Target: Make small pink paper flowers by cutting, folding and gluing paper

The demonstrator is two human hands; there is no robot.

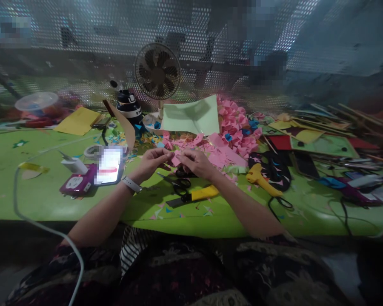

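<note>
Over the middle of the green table, my left hand (153, 161) and my right hand (195, 162) meet fingertip to fingertip. Both are closed in a pinch on a small piece of pink paper (176, 159), partly hidden by the fingers. Just below them lie black-handled scissors (181, 185) and a yellow-handled blade (204, 194), the latter partly under my right forearm. Right behind my hands spread flat pink paper scraps (221, 149). A heap of crumpled or folded pink paper pieces (234, 121) rises beyond, dotted with blue bits.
Left of my hands are a lit phone (111, 166) and a purple power socket (78, 183) with a white cable. A fan (158, 72), a dark bottle (129, 106) and a pale green sheet (191, 117) stand behind. To the right lies a yellow glue gun (260, 180).
</note>
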